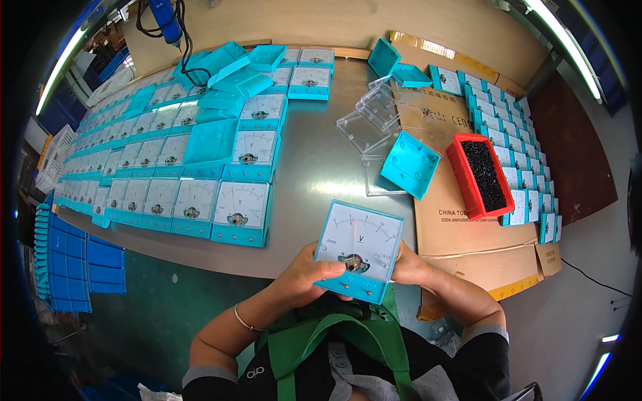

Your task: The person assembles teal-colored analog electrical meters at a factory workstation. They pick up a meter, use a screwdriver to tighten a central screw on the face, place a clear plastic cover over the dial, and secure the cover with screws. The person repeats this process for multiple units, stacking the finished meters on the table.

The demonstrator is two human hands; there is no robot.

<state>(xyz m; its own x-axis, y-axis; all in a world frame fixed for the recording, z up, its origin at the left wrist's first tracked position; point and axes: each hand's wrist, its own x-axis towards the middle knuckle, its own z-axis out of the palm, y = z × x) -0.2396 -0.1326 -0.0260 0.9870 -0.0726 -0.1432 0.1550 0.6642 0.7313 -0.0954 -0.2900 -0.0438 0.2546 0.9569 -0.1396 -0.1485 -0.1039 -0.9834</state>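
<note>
In front of my body I hold a voltmeter [366, 239] with a teal case and a white dial, its face tilted up at me. My left hand [304, 274] grips its lower left side, the thumb lying across the front near the pointer's pivot. My right hand [408, 267] is closed around the right edge, its fingers partly hidden behind the case. Beyond the meter, an empty teal case [409, 166] rests on the cardboard, partly over clear plastic covers [364, 131].
Rows of similar meters [194, 197] fill the table's left side, with loose teal cases [224, 63] piled on them. At right, a red bin [458, 170] of small black parts stands on cardboard [445, 237], beside more stacked meters [511, 147]. A blue power screwdriver [164, 20] hangs at upper left.
</note>
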